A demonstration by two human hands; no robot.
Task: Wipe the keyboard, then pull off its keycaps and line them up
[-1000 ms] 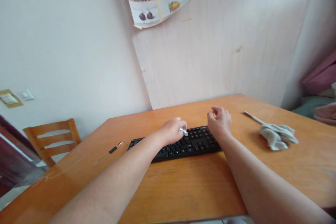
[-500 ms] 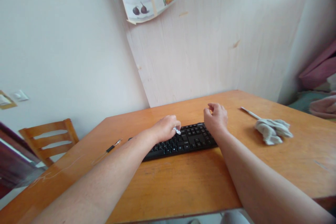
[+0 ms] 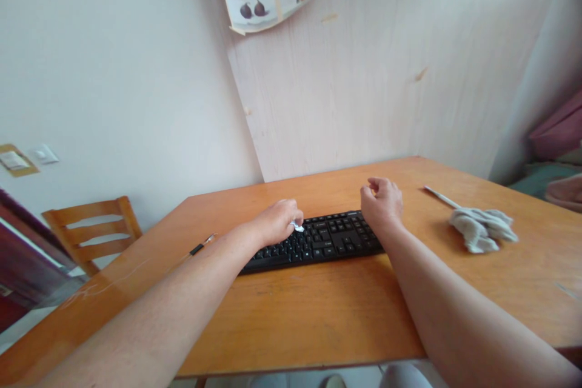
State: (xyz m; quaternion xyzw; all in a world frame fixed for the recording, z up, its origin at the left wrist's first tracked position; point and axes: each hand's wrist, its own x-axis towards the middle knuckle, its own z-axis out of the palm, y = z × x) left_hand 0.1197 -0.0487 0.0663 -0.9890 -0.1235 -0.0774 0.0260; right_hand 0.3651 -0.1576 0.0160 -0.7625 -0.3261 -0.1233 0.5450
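Observation:
A black keyboard (image 3: pixel 336 239) lies across the middle of the wooden table. Over its middle keys, my left hand (image 3: pixel 279 221) is closed on a small crumpled white tissue (image 3: pixel 297 227), which sits low against the keys. The forearm and hand cover part of the keyboard's left half. At the keyboard's right end is my right hand (image 3: pixel 382 203), fingers curled in and thumb bent. Its palm is hidden, so I cannot tell whether it grips anything. The hand and wrist overlap the keyboard's right edge.
Right of the keyboard, a grey cloth glove or rag (image 3: pixel 482 227) lies beside a thin white stick (image 3: pixel 441 197). A black-gripped pen (image 3: pixel 197 248) lies on the left. The wooden table (image 3: pixel 309 315) meets the wall behind; a chair (image 3: pixel 95 230) stands left.
My left hand has slid left along the keys with the tissue. My right hand keeps its place at the keyboard's end. The whole view has shifted slightly.

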